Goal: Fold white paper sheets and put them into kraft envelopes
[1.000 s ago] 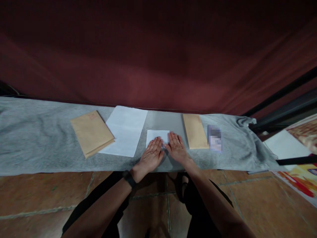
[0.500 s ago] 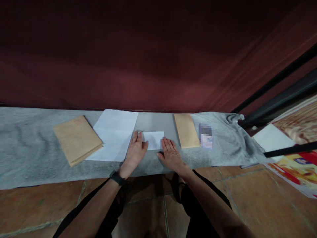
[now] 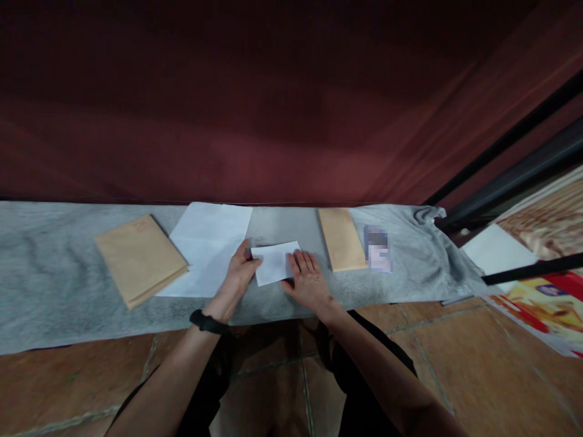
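A small folded white paper [image 3: 274,263] lies slightly tilted on the grey cloth between my hands. My left hand [image 3: 241,267] has its left edge between thumb and fingers. My right hand [image 3: 308,278] rests with fingers stretched over the paper's right end, its thumb at the lower edge. Behind my left hand are larger white sheets [image 3: 212,243], partly under a stack of brown envelopes [image 3: 142,258]. To the right of my right hand lies another brown envelope stack [image 3: 342,240].
A pixelated, blurred item [image 3: 378,249] lies right of the narrow envelopes. The grey cloth [image 3: 45,273] covers a long bench. Dark red fabric [image 3: 273,133] hangs behind. Black bars [image 3: 537,270] and a colourful printed box [image 3: 551,309] stand at the right; tiled floor [image 3: 455,352] below.
The small paper has turned a little and its left end has come nearer me. My left hand has moved left and now pinches its edge; my right hand has slid slightly left onto it.
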Demonstrator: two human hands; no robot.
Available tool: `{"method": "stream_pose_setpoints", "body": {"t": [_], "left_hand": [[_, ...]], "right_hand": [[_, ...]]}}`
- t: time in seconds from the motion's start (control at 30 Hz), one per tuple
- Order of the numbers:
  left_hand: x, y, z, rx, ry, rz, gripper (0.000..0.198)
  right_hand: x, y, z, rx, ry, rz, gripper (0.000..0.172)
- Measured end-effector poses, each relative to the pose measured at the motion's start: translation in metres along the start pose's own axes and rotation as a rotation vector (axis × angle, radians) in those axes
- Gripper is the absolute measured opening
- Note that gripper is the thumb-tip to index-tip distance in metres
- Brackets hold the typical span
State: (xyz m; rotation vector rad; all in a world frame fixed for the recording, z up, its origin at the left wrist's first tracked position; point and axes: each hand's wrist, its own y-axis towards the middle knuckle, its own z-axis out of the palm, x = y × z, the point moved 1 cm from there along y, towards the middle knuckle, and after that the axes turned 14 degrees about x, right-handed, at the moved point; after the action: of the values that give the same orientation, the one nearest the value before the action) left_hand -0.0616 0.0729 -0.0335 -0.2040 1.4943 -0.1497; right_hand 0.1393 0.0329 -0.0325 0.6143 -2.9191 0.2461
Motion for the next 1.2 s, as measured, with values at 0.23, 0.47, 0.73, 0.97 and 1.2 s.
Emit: {"method": "stream_pose_setpoints", "body": {"t": [0.23,0.47,0.73,0.97,1.2], "left_hand": [[-0.030,-0.006,0.005,0.221,-0.372,-0.058,0.045],[-0.018,-0.016,0.019,0.255,-0.316,-0.067,0.080],[0.008,-0.001,0.019,0.210,0.028,0.048,0.093],[0.003,0.014,-0.006,0.276,0.466,0.118,0.091],[0.004,0.014,-0.001,0.177,0.797,0.184,0.087]], "right_hand": [[-0.004,0.010,-0.021,-0.034,0.277,-0.005,0.050],[-0.009,0.029,-0.019,-0.265,1.727,0.092,0.040],[0.005,0.011,-0.006,0.294,2.173,0.259,0.021],[0.001,-0.009,-0.029,0.910,1.984,-0.166,0.038],[-0.012,0.016,-0.015,0.028,1.514,-0.025,0.034]]}}
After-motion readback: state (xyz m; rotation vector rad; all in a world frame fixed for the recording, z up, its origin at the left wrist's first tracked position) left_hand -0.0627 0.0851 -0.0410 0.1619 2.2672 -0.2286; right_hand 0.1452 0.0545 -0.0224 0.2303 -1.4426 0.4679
